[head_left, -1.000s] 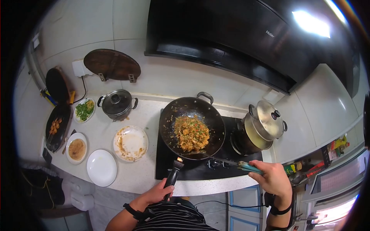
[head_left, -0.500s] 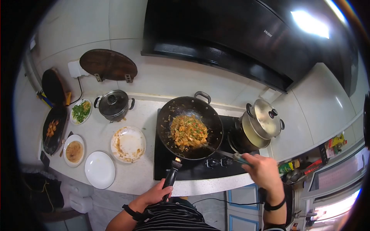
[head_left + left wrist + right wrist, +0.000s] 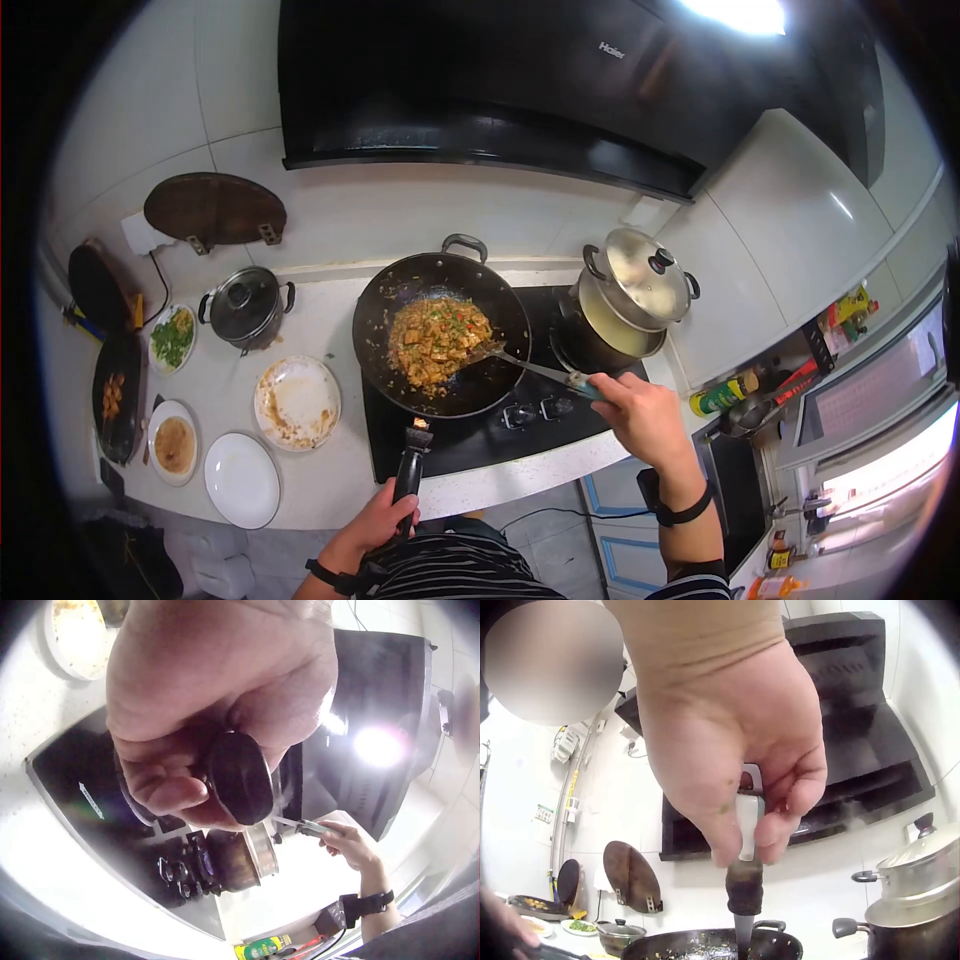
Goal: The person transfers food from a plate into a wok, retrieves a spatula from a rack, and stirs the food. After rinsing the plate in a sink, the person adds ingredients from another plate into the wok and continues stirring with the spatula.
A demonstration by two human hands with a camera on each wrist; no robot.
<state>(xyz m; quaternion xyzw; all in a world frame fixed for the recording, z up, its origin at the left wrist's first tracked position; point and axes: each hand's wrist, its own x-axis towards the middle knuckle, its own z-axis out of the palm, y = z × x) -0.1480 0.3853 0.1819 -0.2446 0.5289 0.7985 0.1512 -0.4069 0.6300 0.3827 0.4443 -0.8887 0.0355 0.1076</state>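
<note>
A black wok [image 3: 470,395] stands on the left side of the dark stove, with a heap of chopped, browned food [image 3: 432,340] in it. My left hand [image 3: 378,518] grips the wok's black handle [image 3: 408,474] at the front; the left wrist view shows the fingers curled round the handle end [image 3: 241,780]. My right hand [image 3: 640,418] holds a spatula [image 3: 540,370] by its blue-green grip, and the blade lies at the right edge of the food. In the right wrist view, thumb and fingers pinch the spatula's handle [image 3: 747,825].
Right of the wok stands a lidded steamer pot [image 3: 622,310]. Left on the counter are a stained plate [image 3: 297,402], a white plate [image 3: 242,480], a small lidded pot [image 3: 246,305], a plate of greens [image 3: 173,340] and an open electric pan [image 3: 118,400]. A range hood [image 3: 480,90] hangs above.
The head view has swung to the right. My right hand has moved the spatula about at the food's right side, and the food has shifted within the wok. My left hand still grips the handle.
</note>
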